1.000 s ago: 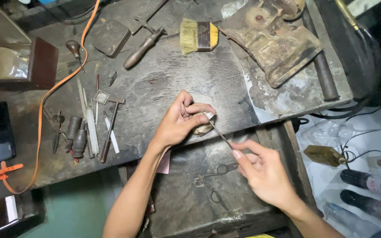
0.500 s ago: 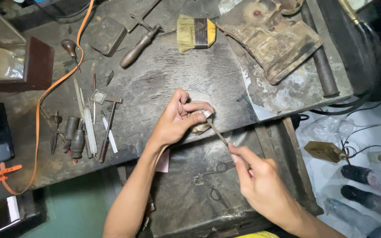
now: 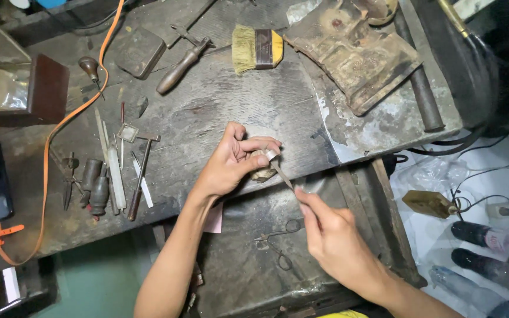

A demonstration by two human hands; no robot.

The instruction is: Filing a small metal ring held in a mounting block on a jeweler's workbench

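L hand rests at the front edge of the dark worn surface, grip closed w/ thumb and fingers pinching a small silver ring against a wooden peg. R hand below it, grip closed on a thin file, tip touching the ring. Small hammer lies to the left, yellow brush well behind.
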